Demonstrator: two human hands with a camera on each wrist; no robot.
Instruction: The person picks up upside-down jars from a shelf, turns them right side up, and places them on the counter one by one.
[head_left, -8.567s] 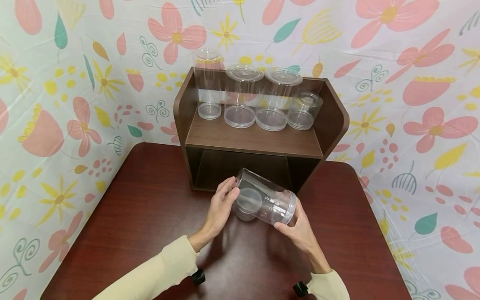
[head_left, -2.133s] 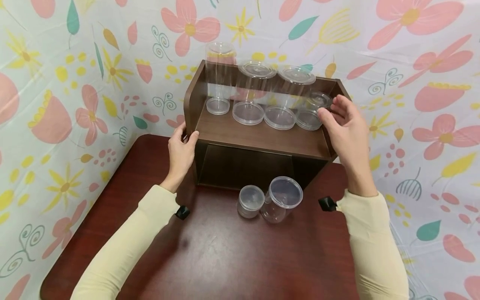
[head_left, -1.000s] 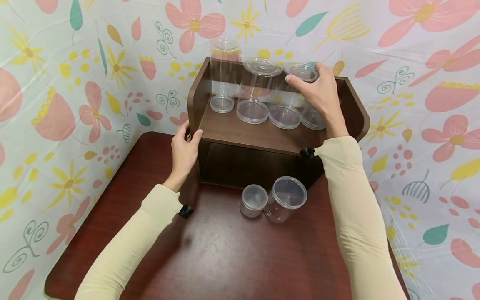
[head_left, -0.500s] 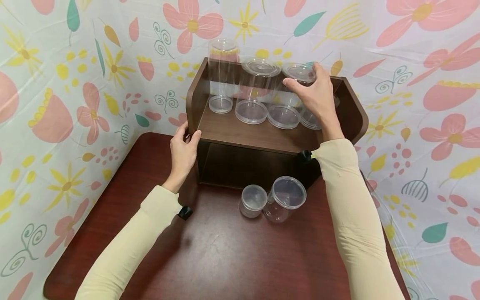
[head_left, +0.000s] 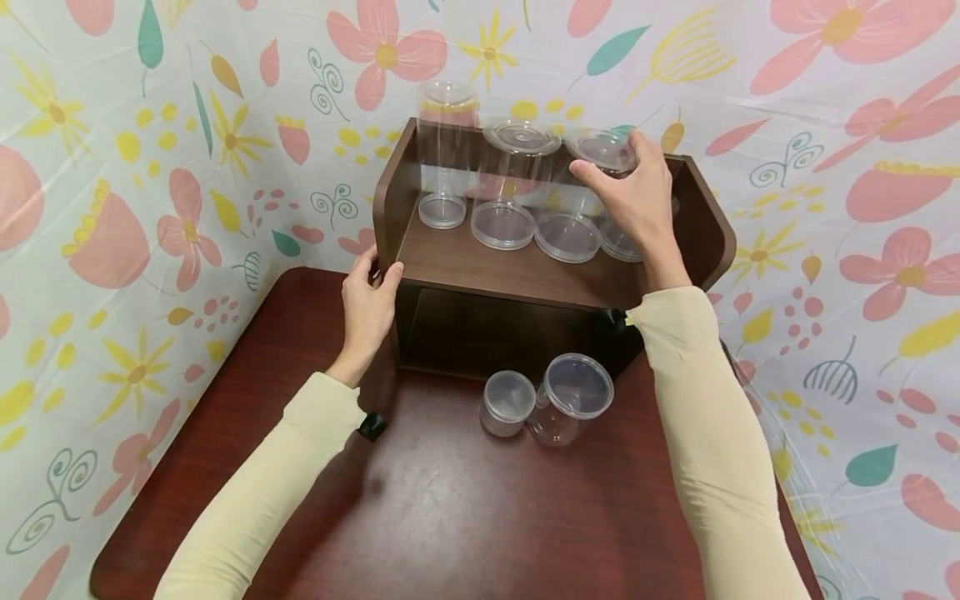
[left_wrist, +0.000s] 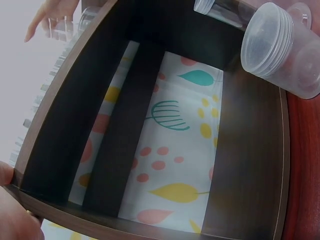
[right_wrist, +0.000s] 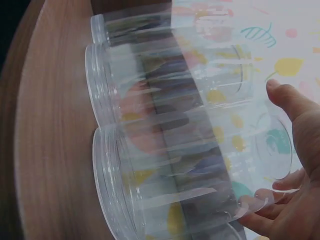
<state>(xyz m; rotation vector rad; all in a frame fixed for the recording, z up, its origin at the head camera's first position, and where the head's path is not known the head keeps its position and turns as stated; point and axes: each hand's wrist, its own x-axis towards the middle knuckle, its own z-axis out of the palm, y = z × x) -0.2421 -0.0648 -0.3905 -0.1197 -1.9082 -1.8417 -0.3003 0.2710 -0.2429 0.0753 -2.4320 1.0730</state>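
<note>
Head view: grips the brown shelf unit (head_left: 396, 196) by its left side with the left hand (head_left: 367, 307). Curls the right hand (head_left: 639, 196) round the top of a clear plastic jar (head_left: 567, 238), standing third from left on the upper shelf (head_left: 480, 267).

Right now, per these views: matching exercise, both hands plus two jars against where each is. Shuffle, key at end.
1. Left hand
2. Right hand
3. Small jar
4. Tall slim jar

a. Leftmost on the upper shelf
b. On the table, beside a larger jar
c. Gripping the left side of the shelf unit
d. Around the top of the third shelf jar from the left

Pairs: 1-c, 2-d, 3-b, 4-a
</note>
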